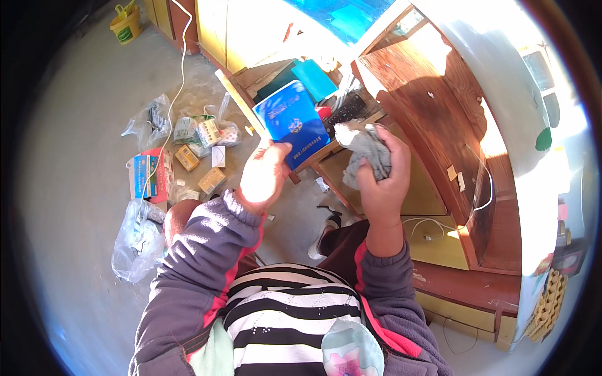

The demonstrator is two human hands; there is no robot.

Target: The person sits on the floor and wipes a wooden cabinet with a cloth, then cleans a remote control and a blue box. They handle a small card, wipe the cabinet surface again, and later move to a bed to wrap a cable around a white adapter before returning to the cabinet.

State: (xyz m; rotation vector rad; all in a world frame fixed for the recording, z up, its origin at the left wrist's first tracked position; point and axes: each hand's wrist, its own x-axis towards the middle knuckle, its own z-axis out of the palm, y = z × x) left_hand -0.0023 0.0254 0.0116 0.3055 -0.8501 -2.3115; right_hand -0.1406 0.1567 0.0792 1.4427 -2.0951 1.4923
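My left hand [267, 171] grips a blue booklet [294, 124] by its lower corner, thumb on the cover, which bears writing and an emblem. The booklet is over an open wooden drawer [241, 104]. A crumpled grey cloth [369, 152] is bunched in my right hand [388, 178], just right of the drawer's front corner. Inside the drawer lie a teal folder or booklet [314, 80], a black remote control [348, 113], a small red thing and some pale cords or plastic. The booklet hides part of the drawer.
Plastic bags [140, 242], small boxes [187, 157] and a red box [163, 176] lie on the floor at left, crossed by a white cable [182, 70]. A yellow bucket [127, 26] stands farther off. A wooden cabinet [423, 98] with another white cord is at right.
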